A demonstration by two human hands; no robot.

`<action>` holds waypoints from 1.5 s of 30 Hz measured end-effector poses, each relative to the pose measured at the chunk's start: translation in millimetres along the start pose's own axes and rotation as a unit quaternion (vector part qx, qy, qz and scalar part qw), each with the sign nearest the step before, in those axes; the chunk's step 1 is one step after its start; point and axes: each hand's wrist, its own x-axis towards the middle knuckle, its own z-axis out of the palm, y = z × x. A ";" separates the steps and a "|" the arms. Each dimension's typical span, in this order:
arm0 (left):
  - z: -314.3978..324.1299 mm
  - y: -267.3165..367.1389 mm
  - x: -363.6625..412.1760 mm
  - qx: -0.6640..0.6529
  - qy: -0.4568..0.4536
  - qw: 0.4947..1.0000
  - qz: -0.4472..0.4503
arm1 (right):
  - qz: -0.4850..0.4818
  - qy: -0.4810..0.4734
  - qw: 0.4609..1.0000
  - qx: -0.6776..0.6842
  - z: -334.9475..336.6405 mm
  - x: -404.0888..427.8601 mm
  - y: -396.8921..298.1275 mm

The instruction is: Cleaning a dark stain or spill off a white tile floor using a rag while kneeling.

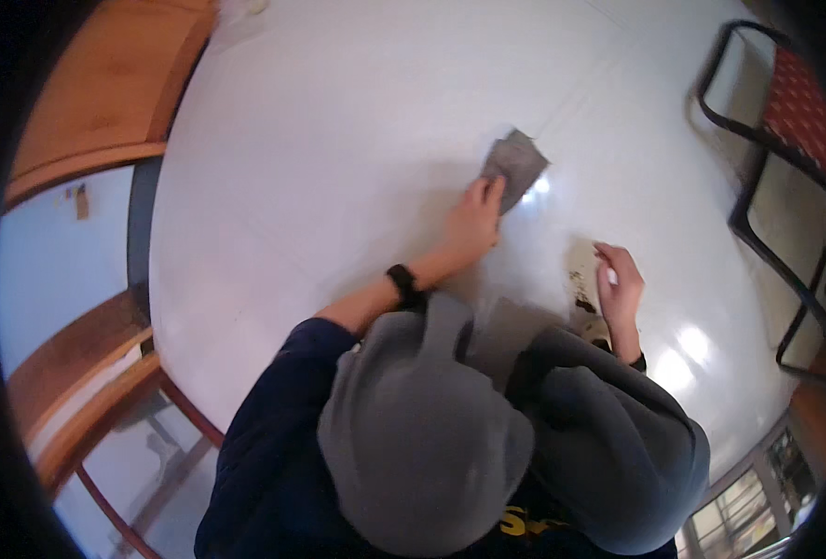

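Observation:
My left hand [476,215] presses a grey cloth [521,162] flat against the glossy white floor [357,126], fingers on its near corner. A dark watch or band sits on that wrist. My right hand [621,283] is held low beside my knee with the fingers curled. A small white spot shows between its thumb and fingers, and I cannot tell whether it is an object or the floor. Just left of this hand is a beige patch [583,262] with dark specks, partly hidden by my knee. My knees in grey trousers [420,433] fill the lower middle.
A chair with black metal legs and a red patterned seat [804,112] stands at the right. Orange-brown wooden furniture [105,77] borders the floor at the left, with a wooden rail [98,419] below it. A glazed frame [734,517] shows at the lower right.

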 end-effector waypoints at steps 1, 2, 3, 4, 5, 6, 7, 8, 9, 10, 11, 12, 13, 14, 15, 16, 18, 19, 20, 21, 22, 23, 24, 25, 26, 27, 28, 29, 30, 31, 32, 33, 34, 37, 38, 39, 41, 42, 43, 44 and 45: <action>-10.7 2.9 -6.7 -0.013 -0.019 1.000 0.011 | -0.015 -0.013 1.000 -0.019 -2.8 4.5 1.7; -20.9 0.4 -15.4 0.005 -0.044 0.999 0.024 | -0.049 -0.040 0.998 -0.028 1.5 12.0 0.8; -23.5 -0.5 -18.8 0.016 -0.069 0.997 0.043 | -0.079 -0.066 0.994 -0.044 4.3 18.5 0.1; -25.3 -1.2 -20.0 0.012 -0.069 0.996 0.053 | -0.109 -0.097 0.988 -0.051 7.7 26.6 -1.6; -22.6 -4.2 -19.9 0.026 -0.083 0.995 0.046 | -0.137 -0.128 0.981 -0.056 13.3 32.6 -1.4; -16.2 -8.1 -20.1 0.046 -0.095 0.994 0.030 | -0.139 -0.124 0.981 -0.055 24.4 39.4 0.6; -10.0 -7.3 -18.6 0.046 -0.093 0.994 0.039 | -0.175 -0.155 0.968 -0.088 30.6 45.9 -0.9; -4.0 -6.7 -17.6 0.077 -0.091 0.990 0.074 | -0.209 -0.186 0.952 -0.120 35.4 52.4 -1.5; -2.0 -4.2 -17.3 0.111 -0.089 0.984 0.105 | -0.208 -0.182 0.953 -0.123 40.2 57.4 -1.5; 1.0 -1.4 -14.8 0.112 -0.088 0.984 0.109 | -0.231 -0.184 0.943 -0.151 44.3 62.3 -1.2; 5.8 2.6 -11.5 0.124 -0.098 0.975 0.155 | -0.253 -0.188 0.932 -0.180 46.9 65.6 0.4; 7.5 7.8 -8.7 0.139 -0.107 0.965 0.198 | -0.274 -0.194 0.920 -0.204 49.8 68.9 2.2; 10.4 14.3 -7.1 0.142 -0.104 0.964 0.199 | -0.275 -0.191 0.920 -0.205 50.5 69.2 7.5; 14.8 22.5 -6.3 0.133 -0.118 0.956 0.233 | -0.281 -0.209 0.913 -0.210 49.4 67.4 15.8; 18.6 30.4 -6.7 0.124 -0.133 0.947 0.266 | -0.285 -0.227 0.906 -0.215 48.7 63.3 24.1; 17.5 40.4 -6.6 0.130 -0.104 0.940 0.297 | -0.293 -0.214 0.901 -0.237 45.8 60.4 28.9; 29.5 45.0 -11.2 0.113 -0.117 0.938 0.306 | -0.289 -0.253 0.893 -0.235 24.6 53.7 35.6; 32.2 48.0 -11.2 0.093 -0.132 0.934 0.318 | -0.280 -0.292 0.884 -0.234 13.1 49.5 40.3; 33.4 48.5 -11.5 0.045 -0.123 0.935 0.330 | -0.276 -0.298 0.881 -0.244 6.0 43.6 47.2; 33.1 47.4 -9.1 0.046 -0.120 0.935 0.330 | -0.278 -0.297 0.880 -0.246 -1.2 38.0 52.8; 34.6 44.8 -5.9 0.001 -0.132 0.927 0.351 | -0.286 -0.287 0.874 -0.267 -8.1 32.4 58.7; 35.8 41.6 -2.8 -0.043 -0.143 0.917 0.370 | -0.293 -0.277 0.868 -0.288 -13.2 28.2 63.1; 33.4 41.3 2.2 -0.046 -0.142 0.916 0.372 | -0.309 -0.256 0.865 -0.301 -17.7 25.0 65.3; 30.2 39.5 9.5 -0.063 -0.147 0.911 0.379 | -0.308 -0.257 0.864 -0.303 -17.0 25.2 69.9; 26.6 37.1 17.5 -0.079 -0.151 0.906 0.386 | -0.320 -0.237 0.870 -0.292 -13.5 25.4 76.5; 20.1 36.5 25.4 -0.082 -0.151 0.906 0.387 | -0.330 -0.218 0.875 -0.281 -12.4 25.3 80.4; 12.8 36.4 34.9 -0.055 -0.167 0.904 0.390 | -0.326 -0.220 0.875 -0.282 -13.3 29.8 79.0; 5.2 36.7 45.4 -0.027 -0.182 0.901 0.393 | -0.298 -0.221 0.899 -0.232 -12.8 38.4 77.7; -2.5 36.2 56.0 -0.022 -0.150 0.900 0.408 | -0.270 -0.222 0.919 -0.181 -12.1 49.6 74.0; -11.3 34.4 69.7 -0.024 -0.151 0.900 0.408 | -0.278 -0.200 0.925 -0.164 -13.9 62.3 69.4; -20.3 32.0 86.1 -0.010 -0.158 0.900 0.406 | -0.272 -0.200 0.929 -0.151 -16.4 75.8 65.1; -27.1 30.6 102.4 0.002 -0.165 0.900 0.402 | -0.267 -0.201 0.932 -0.136 -17.9 90.1 62.3; -35.0 32.1 118.5 0.028 -0.154 0.904 0.397 | -0.269 -0.186 0.936 -0.134 -20.5 103.1 57.8; -55.2 39.1 157.7 0.070 -0.118 0.909 0.393 | -0.263 -0.162 0.942 -0.133 -25.3 142.4 55.0; -61.8 40.0 169.1 0.088 -0.092 0.911 0.393 | -0.260 -0.151 0.944 -0.138 -25.9 154.2 55.5; -64.8 37.7 180.8 0.095 -0.084 0.911 0.393 | -0.258 -0.138 0.946 -0.143 -25.7 167.8 55.3; -67.5 35.6 203.8 0.164 -0.083 0.899 0.398 | -0.266 -0.125 0.943 -0.153 -21.0 194.2 62.3; -67.7 35.8 214.8 0.170 -0.076 0.898 0.399 | -0.267 -0.117 0.941 -0.170 -19.0 205.9 66.7; -67.2 36.1 226.0 0.195 -0.067 0.896 0.393 | -0.267 -0.110 0.939 -0.188 -16.7 217.8 71.2; -66.8 35.7 236.9 0.219 -0.059 0.894 0.387 | -0.273 -0.105 0.938 -0.189 -14.3 229.5 76.0; -65.2 33.6 246.3 0.223 -0.054 0.893 0.386 | -0.265 -0.100 0.936 -0.209 -12.7 240.2 78.8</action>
